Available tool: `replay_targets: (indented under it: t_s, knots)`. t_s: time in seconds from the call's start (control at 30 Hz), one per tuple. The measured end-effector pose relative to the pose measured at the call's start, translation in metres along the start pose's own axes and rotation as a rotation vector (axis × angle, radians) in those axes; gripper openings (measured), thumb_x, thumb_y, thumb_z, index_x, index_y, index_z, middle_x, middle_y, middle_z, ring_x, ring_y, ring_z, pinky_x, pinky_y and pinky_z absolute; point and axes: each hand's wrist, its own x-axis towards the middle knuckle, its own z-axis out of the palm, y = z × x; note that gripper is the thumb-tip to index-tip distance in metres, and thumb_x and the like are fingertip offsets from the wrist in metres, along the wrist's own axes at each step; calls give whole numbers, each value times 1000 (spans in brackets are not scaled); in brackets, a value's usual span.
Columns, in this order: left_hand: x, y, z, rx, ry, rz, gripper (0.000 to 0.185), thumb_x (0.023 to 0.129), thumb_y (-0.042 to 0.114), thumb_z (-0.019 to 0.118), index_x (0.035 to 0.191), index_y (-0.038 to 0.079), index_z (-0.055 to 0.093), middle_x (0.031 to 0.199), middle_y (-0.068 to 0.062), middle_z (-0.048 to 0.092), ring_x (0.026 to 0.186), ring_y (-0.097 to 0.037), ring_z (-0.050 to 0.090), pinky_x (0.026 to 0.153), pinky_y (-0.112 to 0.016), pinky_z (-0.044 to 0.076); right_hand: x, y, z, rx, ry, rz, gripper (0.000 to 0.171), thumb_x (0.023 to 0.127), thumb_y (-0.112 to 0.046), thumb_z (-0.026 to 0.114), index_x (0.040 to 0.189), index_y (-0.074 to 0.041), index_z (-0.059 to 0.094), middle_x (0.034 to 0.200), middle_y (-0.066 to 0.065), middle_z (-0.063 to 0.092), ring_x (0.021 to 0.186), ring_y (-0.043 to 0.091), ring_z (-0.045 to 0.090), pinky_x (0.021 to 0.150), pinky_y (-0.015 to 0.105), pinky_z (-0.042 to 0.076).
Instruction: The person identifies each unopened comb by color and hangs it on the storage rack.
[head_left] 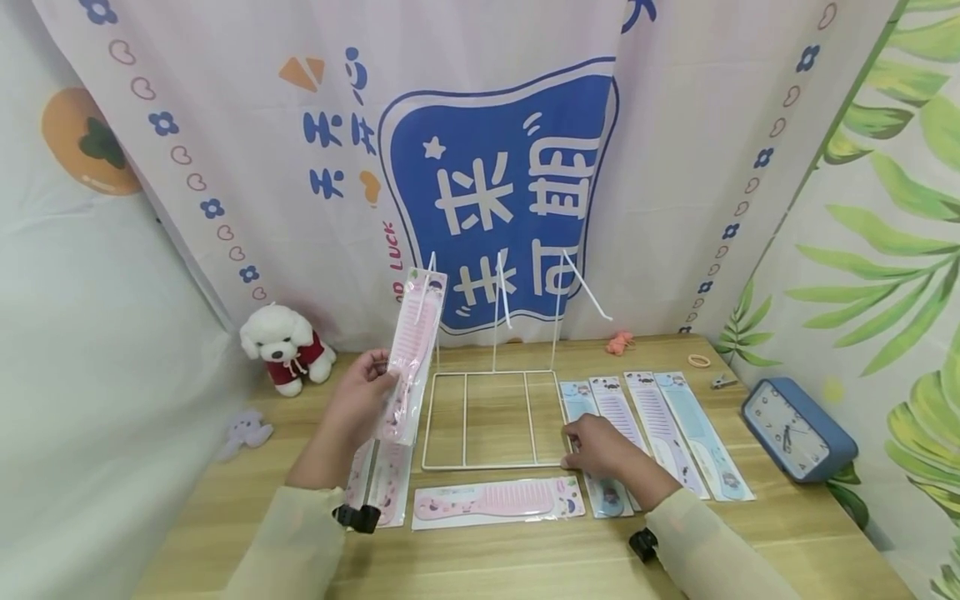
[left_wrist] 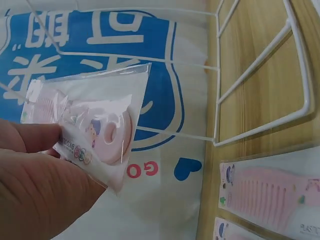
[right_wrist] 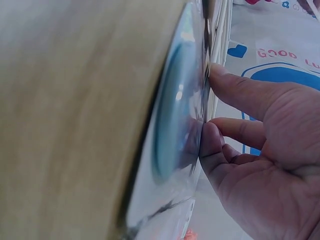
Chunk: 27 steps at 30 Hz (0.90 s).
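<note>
My left hand [head_left: 362,392] pinches a packaged pink comb [head_left: 414,358] by its lower half, tilted upright. The top of its pack overlaps the left hook of a white wire rack [head_left: 495,467]. The left wrist view shows the comb's handle end [left_wrist: 111,135] inside clear wrap, with thumb and fingers on the pack's edge. My right hand [head_left: 603,450] holds the rack's base at its front right corner, fingers bent. Right beside those fingers lies a packaged blue comb [right_wrist: 175,115], partly under the hand in the head view.
Packaged pink combs [head_left: 498,500] lie before and left of the rack. Purple combs [head_left: 663,425] and another blue comb [head_left: 701,433] lie to its right. A blue clock [head_left: 798,429] stands at the right, a plush dog [head_left: 285,346] at the left. A printed curtain [head_left: 495,192] hangs behind.
</note>
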Motion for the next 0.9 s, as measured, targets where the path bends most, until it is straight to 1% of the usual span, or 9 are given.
replay_targets:
  t_s: [0.1, 0.2, 0.3, 0.37, 0.5, 0.57, 0.7, 0.83, 0.9]
  knots:
    - [17, 3, 11, -46, 39, -19, 38, 110, 5, 56, 148, 4, 52, 133, -12, 60, 105, -17, 58, 85, -22, 55, 1, 1, 2, 19, -5, 4, 46, 91, -21, 91, 74, -12, 49, 66, -3, 40, 61, 13, 39, 58, 26, 31]
    - [31, 2, 19, -71, 64, -37, 36, 111, 5, 56, 147, 3, 53, 131, -12, 60, 104, -18, 58, 85, -24, 55, 2, 2, 4, 24, -12, 6, 45, 91, -21, 91, 74, -11, 50, 66, -4, 41, 61, 13, 40, 57, 26, 31]
    - [42, -2, 23, -46, 80, -51, 33, 111, 5, 56, 144, 2, 55, 128, -13, 60, 104, -20, 58, 87, -29, 54, 2, 3, 4, 13, -8, 7, 47, 91, -21, 91, 74, -12, 49, 66, -3, 41, 61, 13, 40, 58, 26, 31]
    - [50, -5, 26, -2, 88, -45, 31, 112, 7, 56, 142, 0, 56, 129, -15, 61, 107, -22, 59, 91, -33, 54, 3, 4, 4, 4, -7, 7, 47, 91, -22, 91, 74, -12, 48, 66, -3, 41, 61, 13, 40, 58, 26, 31]
    - [66, -9, 30, 114, 89, 0, 29, 112, 11, 56, 139, 1, 60, 135, -19, 63, 115, -28, 61, 100, -39, 56, 3, 3, 1, 0, -7, 17, 46, 91, -22, 91, 74, -13, 49, 68, -3, 42, 62, 13, 41, 58, 26, 32]
    - [74, -10, 32, 160, 83, 32, 27, 112, 12, 56, 136, 0, 61, 135, -21, 64, 116, -29, 62, 102, -41, 57, 3, 3, 0, -3, -6, 22, 45, 91, -22, 91, 74, -13, 50, 68, -2, 43, 63, 13, 42, 58, 26, 32]
    - [87, -11, 34, 183, 69, 76, 24, 112, 11, 56, 132, -1, 61, 137, -23, 65, 119, -33, 63, 107, -46, 58, 2, 2, -2, -12, -12, 36, 41, 92, -23, 90, 76, -11, 54, 71, -1, 45, 65, 14, 44, 61, 28, 34]
    - [95, -13, 32, 184, 51, 82, 29, 113, 13, 54, 138, -1, 60, 145, -25, 63, 131, -37, 61, 115, -50, 55, 2, 1, -1, -9, -12, 42, 37, 91, -22, 90, 78, -11, 58, 75, 0, 48, 69, 15, 46, 62, 28, 37]
    - [99, -14, 32, 194, 51, 91, 30, 113, 15, 55, 139, -1, 60, 145, -25, 62, 132, -38, 60, 115, -50, 55, 3, 1, -1, -6, -11, 47, 36, 92, -22, 90, 79, -11, 58, 75, 1, 49, 69, 15, 46, 63, 29, 37]
